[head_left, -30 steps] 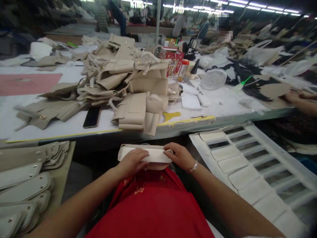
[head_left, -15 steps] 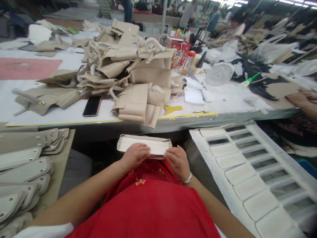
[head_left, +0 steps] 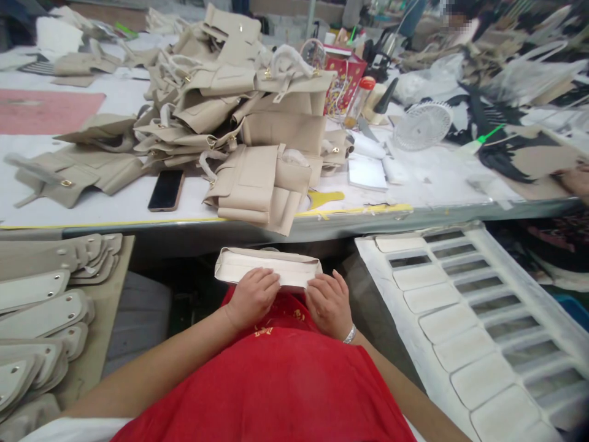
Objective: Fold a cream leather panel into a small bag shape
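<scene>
Just below the table edge, over my lap, I hold a pale, long box-shaped bag piece (head_left: 248, 263) with beige edges and a white inner face. My left hand (head_left: 256, 294) grips its lower edge near the middle, fingers bent over the white face. At its right end, my right hand (head_left: 329, 302) is closed on the lower corner, with a silvery bracelet at the wrist. Both thumbs are hidden. On the table straight ahead sits a pile of beige handbag bodies (head_left: 248, 190), some handles wrapped in white.
A phone (head_left: 166, 191) lies by the pile. To the left, a board (head_left: 113, 307) bears stacked pale strips with holes; on the right stands a slotted white rack (head_left: 391, 319) with pale panels. A small white fan (head_left: 424, 124) and another person's hand (head_left: 575, 181) are further right.
The camera view has tilted and shifted slightly. Both hands keep their hold on the bag piece, which is tipped a little differently, its underside showing less.
</scene>
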Action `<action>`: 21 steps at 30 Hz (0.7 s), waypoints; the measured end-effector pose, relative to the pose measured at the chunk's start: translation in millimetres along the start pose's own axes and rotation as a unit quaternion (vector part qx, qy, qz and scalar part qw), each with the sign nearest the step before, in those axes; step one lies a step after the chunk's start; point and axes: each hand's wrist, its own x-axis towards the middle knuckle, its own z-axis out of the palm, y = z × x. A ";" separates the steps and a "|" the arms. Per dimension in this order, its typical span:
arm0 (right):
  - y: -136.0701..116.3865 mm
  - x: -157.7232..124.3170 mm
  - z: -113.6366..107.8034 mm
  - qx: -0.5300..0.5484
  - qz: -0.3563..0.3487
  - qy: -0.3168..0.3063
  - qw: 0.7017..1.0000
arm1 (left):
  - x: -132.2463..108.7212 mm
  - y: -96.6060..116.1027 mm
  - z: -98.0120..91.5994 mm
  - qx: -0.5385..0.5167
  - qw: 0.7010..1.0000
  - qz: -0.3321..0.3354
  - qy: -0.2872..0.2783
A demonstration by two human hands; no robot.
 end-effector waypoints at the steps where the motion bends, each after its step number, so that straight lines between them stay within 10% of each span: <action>1: -1.6 -0.4 1.3 -0.003 0.011 0.004 1.000 | 1.0 2.3 0.2 -0.002 1.000 -0.018 -0.001; 16: -19.2 -0.5 8.3 -0.001 0.176 0.085 0.981 | 20.7 17.4 -18.5 0.024 0.981 -0.156 -0.109; 21: -7.1 -6.2 9.2 0.032 0.330 0.049 0.942 | 22.4 16.2 -19.2 0.030 0.973 -0.195 -0.122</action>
